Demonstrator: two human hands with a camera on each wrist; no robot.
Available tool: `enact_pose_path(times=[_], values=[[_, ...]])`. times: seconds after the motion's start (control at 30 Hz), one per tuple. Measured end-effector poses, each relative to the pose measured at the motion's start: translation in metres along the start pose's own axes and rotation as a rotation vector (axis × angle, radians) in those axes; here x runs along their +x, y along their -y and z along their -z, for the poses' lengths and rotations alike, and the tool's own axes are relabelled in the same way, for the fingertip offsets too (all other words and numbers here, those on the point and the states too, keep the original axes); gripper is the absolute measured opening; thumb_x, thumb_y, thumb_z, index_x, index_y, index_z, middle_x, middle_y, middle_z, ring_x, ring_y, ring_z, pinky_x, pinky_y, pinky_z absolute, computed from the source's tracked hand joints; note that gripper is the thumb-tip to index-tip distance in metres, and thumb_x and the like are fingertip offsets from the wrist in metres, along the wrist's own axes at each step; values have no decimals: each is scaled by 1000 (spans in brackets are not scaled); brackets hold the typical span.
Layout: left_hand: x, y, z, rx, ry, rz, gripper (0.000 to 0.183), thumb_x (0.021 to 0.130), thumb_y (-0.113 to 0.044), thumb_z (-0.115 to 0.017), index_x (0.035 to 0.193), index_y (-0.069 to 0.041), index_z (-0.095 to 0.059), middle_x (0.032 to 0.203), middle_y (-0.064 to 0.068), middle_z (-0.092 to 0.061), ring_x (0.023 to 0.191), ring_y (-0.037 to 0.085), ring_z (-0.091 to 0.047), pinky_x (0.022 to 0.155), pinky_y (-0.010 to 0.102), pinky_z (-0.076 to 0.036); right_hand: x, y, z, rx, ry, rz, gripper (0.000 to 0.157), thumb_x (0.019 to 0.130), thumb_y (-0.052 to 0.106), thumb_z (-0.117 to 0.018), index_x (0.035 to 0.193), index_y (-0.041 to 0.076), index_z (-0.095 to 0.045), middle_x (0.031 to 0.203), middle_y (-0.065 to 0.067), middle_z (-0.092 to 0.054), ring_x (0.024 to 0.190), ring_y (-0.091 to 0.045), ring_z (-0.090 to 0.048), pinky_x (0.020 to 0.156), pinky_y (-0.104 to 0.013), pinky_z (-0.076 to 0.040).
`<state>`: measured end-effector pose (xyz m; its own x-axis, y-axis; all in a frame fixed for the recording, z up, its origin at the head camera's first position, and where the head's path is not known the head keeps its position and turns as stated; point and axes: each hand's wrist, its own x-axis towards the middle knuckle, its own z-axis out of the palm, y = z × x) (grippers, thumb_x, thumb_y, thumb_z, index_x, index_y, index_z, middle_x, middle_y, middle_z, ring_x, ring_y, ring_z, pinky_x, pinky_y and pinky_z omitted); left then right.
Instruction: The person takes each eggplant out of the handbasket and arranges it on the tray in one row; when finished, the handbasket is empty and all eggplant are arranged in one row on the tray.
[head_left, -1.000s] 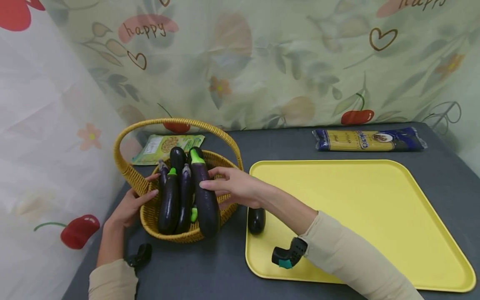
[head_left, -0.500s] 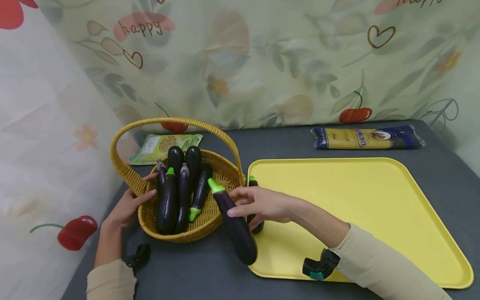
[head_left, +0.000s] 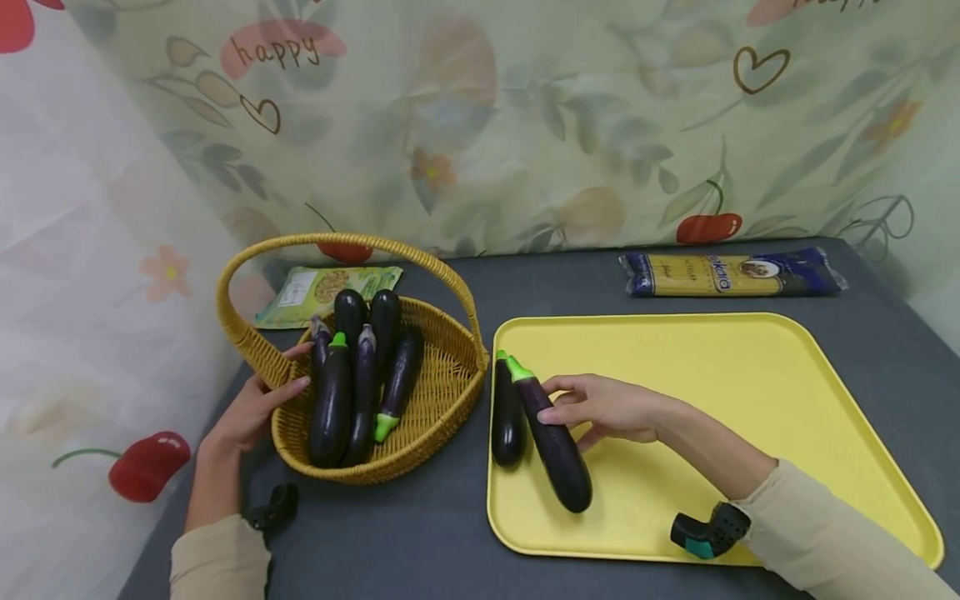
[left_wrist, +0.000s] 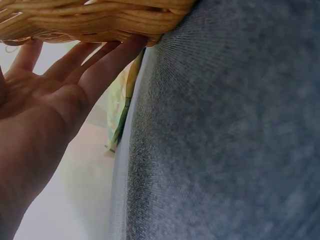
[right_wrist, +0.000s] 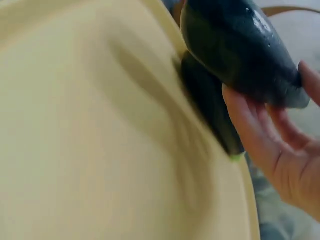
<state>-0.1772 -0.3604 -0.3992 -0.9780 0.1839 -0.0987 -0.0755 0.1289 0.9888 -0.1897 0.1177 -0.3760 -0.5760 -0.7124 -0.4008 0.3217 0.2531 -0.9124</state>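
Observation:
My right hand (head_left: 611, 408) pinches a dark purple eggplant (head_left: 560, 454) with a bright green cap, tilted above the left part of the yellow tray (head_left: 712, 433). In the right wrist view its shadow falls on the tray, apart from it. Beside it a second eggplant (head_left: 507, 417) lies along the tray's left rim. My left hand (head_left: 255, 410) rests against the left side of a wicker basket (head_left: 450, 375), thumb and fingers either side of the handle base. The left wrist view shows straight fingers (left_wrist: 107, 67) touching the woven wall. Several eggplants (head_left: 330, 408) lie in the basket's left half.
Behind the basket lies a green packet (head_left: 296, 292). A pasta packet (head_left: 720, 275) lies beyond the tray at the back right. The basket's tall handle (head_left: 360, 240) arches over its contents. A printed cloth (head_left: 525, 125) hangs behind the dark grey table (head_left: 420, 533).
My right hand has lifted one eggplant out of the basket and carried it right, over the tray. The left hand stays at the basket's side.

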Motion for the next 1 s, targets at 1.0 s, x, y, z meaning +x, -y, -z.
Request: enact_pose_path(times=[1.0], values=[[2, 2, 1, -39, 16, -41, 49, 98, -14, -53, 145, -22, -41, 123, -2, -48, 99, 11, -58, 78, 31, -52, 38, -4, 5, -197, -430, -88, 54, 93, 33, -62, 132, 0, -45, 94, -16, -63, 76, -23, -65, 60, -35, -55]])
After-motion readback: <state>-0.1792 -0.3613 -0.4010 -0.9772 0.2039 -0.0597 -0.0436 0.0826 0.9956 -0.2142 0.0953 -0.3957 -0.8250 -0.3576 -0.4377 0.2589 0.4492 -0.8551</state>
